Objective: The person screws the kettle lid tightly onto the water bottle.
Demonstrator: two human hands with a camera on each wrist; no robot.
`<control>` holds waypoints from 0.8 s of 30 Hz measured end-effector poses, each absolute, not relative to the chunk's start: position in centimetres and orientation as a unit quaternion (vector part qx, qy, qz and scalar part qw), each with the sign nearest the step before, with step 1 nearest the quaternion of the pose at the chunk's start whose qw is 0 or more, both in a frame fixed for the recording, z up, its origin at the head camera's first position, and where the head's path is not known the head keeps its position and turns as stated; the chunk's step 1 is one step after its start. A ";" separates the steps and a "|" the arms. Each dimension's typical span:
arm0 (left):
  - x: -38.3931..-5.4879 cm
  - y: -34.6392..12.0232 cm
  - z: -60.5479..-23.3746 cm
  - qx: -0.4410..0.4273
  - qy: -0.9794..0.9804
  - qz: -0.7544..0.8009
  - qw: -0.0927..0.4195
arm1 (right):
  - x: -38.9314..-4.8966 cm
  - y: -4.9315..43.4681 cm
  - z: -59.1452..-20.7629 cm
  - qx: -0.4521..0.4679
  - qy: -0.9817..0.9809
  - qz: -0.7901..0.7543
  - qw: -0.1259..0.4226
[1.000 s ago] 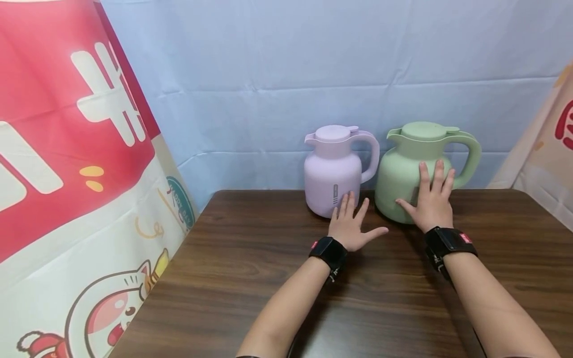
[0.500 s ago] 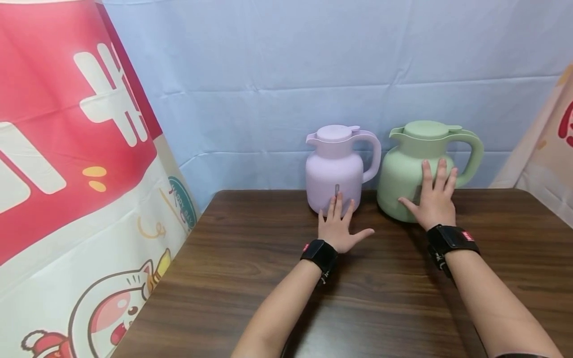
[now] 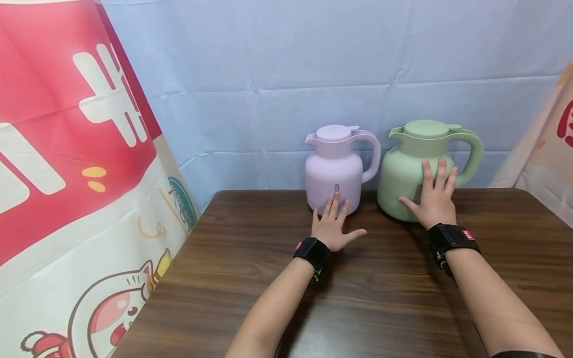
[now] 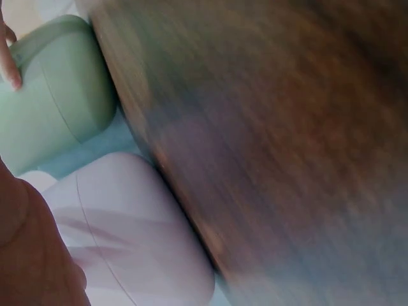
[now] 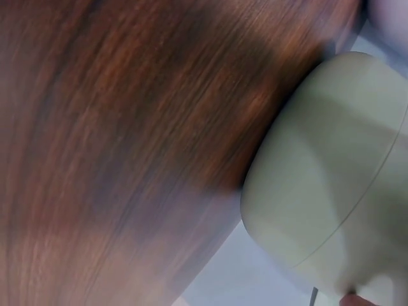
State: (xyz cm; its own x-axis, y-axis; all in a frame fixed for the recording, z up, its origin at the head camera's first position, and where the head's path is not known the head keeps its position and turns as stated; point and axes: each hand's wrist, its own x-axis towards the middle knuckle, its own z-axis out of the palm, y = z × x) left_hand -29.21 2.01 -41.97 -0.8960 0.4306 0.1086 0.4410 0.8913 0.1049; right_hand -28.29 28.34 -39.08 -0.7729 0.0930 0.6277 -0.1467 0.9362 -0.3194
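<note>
A lilac thermos jug [image 3: 333, 166] and a larger green thermos jug [image 3: 403, 171] stand upright side by side at the table's back edge, handles to the right. My left hand [image 3: 330, 232] is spread in front of the lilac jug, overlapping its lower body in the head view; contact cannot be told. My right hand [image 3: 436, 206] lies with spread fingers against the green jug's front. The left wrist view shows a fingertip [image 4: 13, 76] of it on the green side. Part of my left hand [image 4: 32, 248] covers that view's lower left corner.
A dark wood-grain table [image 3: 250, 278] reaches back to a pale blue cloth [image 3: 250, 119]. On the left hangs a red and white printed cloth [image 3: 40, 124]; another printed cloth [image 3: 552, 164] is at the right. Black bands [image 3: 313, 253] circle both wrists.
My left hand has moved left across the lilac jug's front, from its right side, and slightly nearer me. The right hand stays at the green jug. Both jugs look unmoved.
</note>
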 end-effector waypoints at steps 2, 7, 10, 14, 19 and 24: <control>-29.2 1.9 -42.0 -0.225 -0.972 -0.062 0.040 | -28.3 28.3 -39.1 0.015 -0.925 0.178 0.335; -29.2 1.5 -41.6 -0.221 -0.972 -0.065 0.033 | -28.3 28.4 -39.1 0.016 -0.925 0.177 0.335; -29.3 1.2 -41.5 -0.213 -0.974 -0.075 0.030 | -28.2 28.5 -39.0 0.018 -0.925 0.179 0.333; -29.4 0.9 -41.6 -0.212 -0.972 -0.104 0.019 | -28.1 28.6 -38.9 0.018 -0.926 0.183 0.330; -29.1 0.9 -41.0 -0.215 -0.969 -0.123 0.001 | -28.3 28.8 -38.8 0.017 -0.927 0.186 0.326; -28.7 0.9 -40.5 -0.212 -0.970 -0.117 -0.005 | -28.5 28.8 -38.9 0.014 -0.927 0.192 0.321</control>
State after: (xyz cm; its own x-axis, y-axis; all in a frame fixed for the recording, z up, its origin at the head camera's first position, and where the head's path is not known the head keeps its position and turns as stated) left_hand -28.71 0.87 -40.51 -0.9100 0.4126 0.0397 0.4102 0.8825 0.2301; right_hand -28.46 28.76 -38.90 -0.7933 0.0971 0.6010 -0.1501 0.9256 -0.3476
